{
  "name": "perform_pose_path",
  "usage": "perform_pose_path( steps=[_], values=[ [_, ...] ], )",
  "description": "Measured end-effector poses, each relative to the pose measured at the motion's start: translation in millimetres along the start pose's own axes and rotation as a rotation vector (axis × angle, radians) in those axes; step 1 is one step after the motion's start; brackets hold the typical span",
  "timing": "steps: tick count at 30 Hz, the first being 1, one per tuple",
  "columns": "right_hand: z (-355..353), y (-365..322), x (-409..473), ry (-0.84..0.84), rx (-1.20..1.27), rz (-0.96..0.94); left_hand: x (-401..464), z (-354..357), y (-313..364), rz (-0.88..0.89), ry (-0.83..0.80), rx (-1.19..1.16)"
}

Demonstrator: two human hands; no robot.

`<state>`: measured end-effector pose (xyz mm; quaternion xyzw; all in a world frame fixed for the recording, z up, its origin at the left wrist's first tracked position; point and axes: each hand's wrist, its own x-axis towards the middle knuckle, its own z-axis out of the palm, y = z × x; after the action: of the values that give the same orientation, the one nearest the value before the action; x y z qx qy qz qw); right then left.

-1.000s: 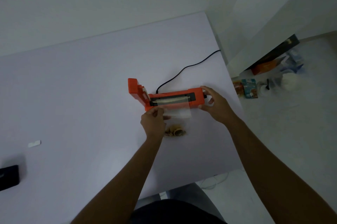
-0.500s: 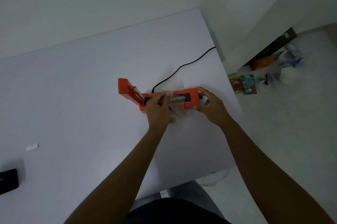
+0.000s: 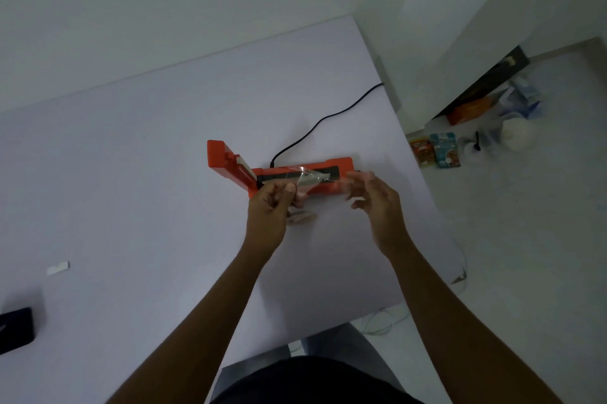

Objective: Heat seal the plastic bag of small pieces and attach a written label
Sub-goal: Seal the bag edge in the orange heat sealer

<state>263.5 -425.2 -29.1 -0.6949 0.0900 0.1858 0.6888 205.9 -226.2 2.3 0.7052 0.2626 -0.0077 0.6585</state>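
An orange heat sealer [image 3: 331,165] lies mid-table, its lid [image 3: 223,157] raised at the left end. My left hand [image 3: 269,210] pinches the left edge of a clear plastic bag [image 3: 312,177] and holds it just above the sealing bar. A blurred tan clump of small pieces [image 3: 300,218] shows below the bag, beside my left hand. My right hand [image 3: 374,203] hovers at the bag's right edge with fingers spread; it is blurred, and I cannot tell whether it touches the bag. A small white label [image 3: 58,268] lies far left on the table.
The sealer's black cable [image 3: 328,116] runs back right over the table edge. A black object [image 3: 14,329] sits at the table's near left edge. Boxes and packets [image 3: 440,149] stand on the floor to the right. The white table [image 3: 147,173] ends close behind my right arm.
My left hand has lifted the bag off the sealing bar. My right hand has let go of the sealer's right end and moved in toward the bag.
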Motion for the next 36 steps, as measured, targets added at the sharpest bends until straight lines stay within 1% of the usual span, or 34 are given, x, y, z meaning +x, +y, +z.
perform_pose_path(
  steps=[3, 5, 7, 10, 13, 18, 21, 23, 25, 28, 31, 36],
  values=[
    [14.6, -11.1, -19.6, -0.105, -0.082, -0.071, -7.5, -9.6, -4.9, 0.000, -0.009, 0.014],
    [24.0, -14.3, -26.2, -0.094, -0.124, -0.123, -12.7, -17.5, -8.5, -0.001, -0.009, 0.035],
    [31.2, -12.2, -29.8, -0.091, -0.131, -0.132, -18.8, -25.8, -10.2, -0.011, -0.007, 0.034],
    [45.8, -8.6, -38.0, -0.148, -0.123, -0.126, -30.2, -42.6, -11.7, -0.050, 0.014, 0.017],
    [66.0, -5.5, -48.0, -0.220, -0.080, -0.065, -40.8, -66.9, -12.6, -0.076, 0.033, 0.006],
    [112.7, -2.0, -65.8, -0.360, -0.061, 0.032, -59.4, -117.8, -19.8, -0.052, 0.105, 0.047],
    [145.1, 4.2, -74.4, -0.430, -0.034, 0.076, -72.9, -154.2, -27.0, -0.087, 0.118, 0.021],
    [168.4, 7.0, -78.8, -0.480, -0.005, 0.160, -79.4, -178.3, -31.8, -0.126, 0.137, -0.004],
    [189.9, 11.4, -81.7, -0.554, -0.023, 0.237, -81.9, -200.3, -39.0, -0.170, 0.171, -0.024],
    [216.7, 26.2, -83.2, -0.619, -0.125, 0.243, -77.9, -228.5, -49.6, -0.213, 0.203, -0.053],
    [243.7, 37.1, -81.4, -0.614, -0.208, 0.220, -66.1, -252.9, -58.1, -0.203, 0.234, -0.051],
    [285.5, 49.9, -69.3, -0.528, -0.295, 0.208, -29.6, -287.3, -70.3, -0.111, 0.282, -0.035]
  ],
)
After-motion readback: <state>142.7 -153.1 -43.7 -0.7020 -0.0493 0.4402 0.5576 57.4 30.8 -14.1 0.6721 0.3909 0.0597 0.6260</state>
